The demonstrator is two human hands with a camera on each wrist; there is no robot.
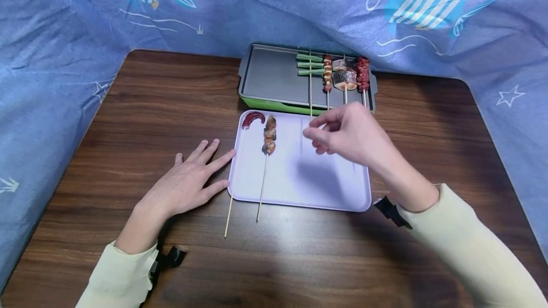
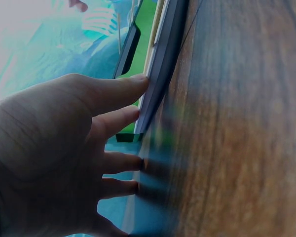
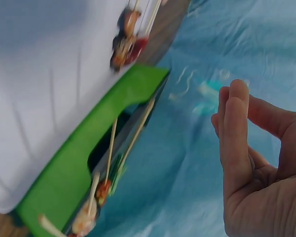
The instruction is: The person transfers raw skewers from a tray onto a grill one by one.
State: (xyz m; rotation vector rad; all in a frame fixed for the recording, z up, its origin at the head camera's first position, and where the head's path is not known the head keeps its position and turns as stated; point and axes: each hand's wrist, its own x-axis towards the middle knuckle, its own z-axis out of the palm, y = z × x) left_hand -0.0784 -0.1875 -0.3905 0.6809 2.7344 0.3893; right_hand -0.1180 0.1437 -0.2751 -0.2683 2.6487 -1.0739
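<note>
My left hand (image 1: 186,184) lies spread on the table at the left edge of the pale lilac tray (image 1: 278,189), its thumb and index fingertip touching the rim. On the tray lie an octopus tentacle skewer (image 1: 253,118) and a skewer of brown chunks (image 1: 269,137), their sticks reaching over the front edge. Above the tray's right half hovers my right hand (image 1: 351,132), fingers bent loosely, thumb near the fingertips. The right wrist view shows nothing held between them. Close beyond its fingertips is the stick end of a green vegetable skewer (image 1: 310,65).
Behind the tray stands a grill with a grey plate (image 1: 274,72) and green base (image 1: 274,105). On its right side are a small red-and-yellow skewer (image 1: 327,74), a fish skewer (image 1: 345,80) and a red meat skewer (image 1: 363,74). A blue patterned cloth (image 1: 291,8) hangs behind.
</note>
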